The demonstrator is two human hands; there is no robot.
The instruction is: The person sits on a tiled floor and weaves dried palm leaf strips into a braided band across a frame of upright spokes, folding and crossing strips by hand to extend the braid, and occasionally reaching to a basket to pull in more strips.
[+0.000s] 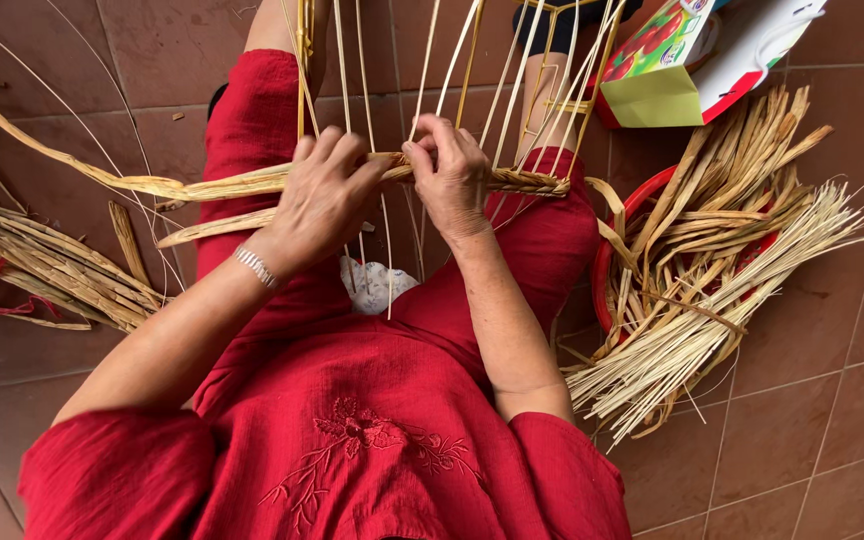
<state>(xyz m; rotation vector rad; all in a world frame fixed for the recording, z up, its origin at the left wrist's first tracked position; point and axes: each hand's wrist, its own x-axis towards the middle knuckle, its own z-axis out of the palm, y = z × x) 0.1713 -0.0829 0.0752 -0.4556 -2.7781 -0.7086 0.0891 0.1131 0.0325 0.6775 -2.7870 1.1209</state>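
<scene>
I sit on a tiled floor in a red dress with a frame of thin upright cane stakes [472, 60] in front of my knees. A twisted band of dried straw [527, 182] runs across the stakes. My left hand [322, 195] grips the loose flat straw strands [202, 186] that trail off to the left. My right hand [449, 172] pinches the straw where the twist meets the stakes. A silver bracelet circles my left wrist.
A red basin [612, 250] on my right holds a heap of dried straw and thin cane sticks [712, 290]. A bundle of straw [32, 260] lies on the floor at my left. A colourful paper bag [692, 60] stands at the upper right.
</scene>
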